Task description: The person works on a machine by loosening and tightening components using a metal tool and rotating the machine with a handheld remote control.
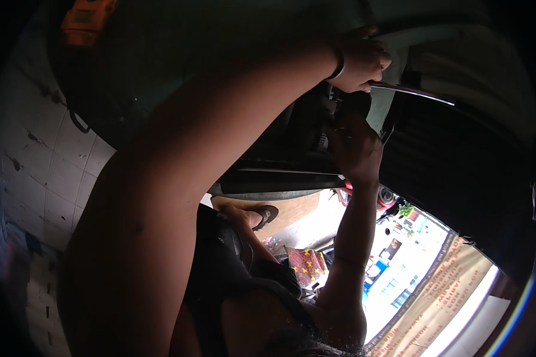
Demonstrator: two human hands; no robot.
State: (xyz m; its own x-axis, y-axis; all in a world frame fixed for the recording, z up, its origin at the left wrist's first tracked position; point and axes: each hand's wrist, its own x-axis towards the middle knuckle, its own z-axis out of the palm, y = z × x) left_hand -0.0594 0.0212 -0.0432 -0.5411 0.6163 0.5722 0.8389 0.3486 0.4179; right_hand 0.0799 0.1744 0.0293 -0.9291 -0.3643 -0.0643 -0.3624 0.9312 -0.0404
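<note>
My left hand (364, 64), with a dark band at its wrist, is closed with its fingers curled. A thin shiny metal rod (414, 93) runs out to the right from between its fingertips. Just below, my right hand (357, 146) lies in shadow, its fingers bent up toward a dark rounded part (356, 105). What the right fingers grip is too dark to make out. Both hands are at the edge of a large dark green panel (238, 30), beside a dark opening with small metal parts (323, 140).
An orange object (86, 22) rests at the upper left. White tiles (56, 160) line the left side. Below are a dark bar (274, 180), a sandalled foot (262, 217) and a patterned cloth (308, 266). A red motorcycle (382, 202) and a printed banner (441, 291) stand at the bright lower right.
</note>
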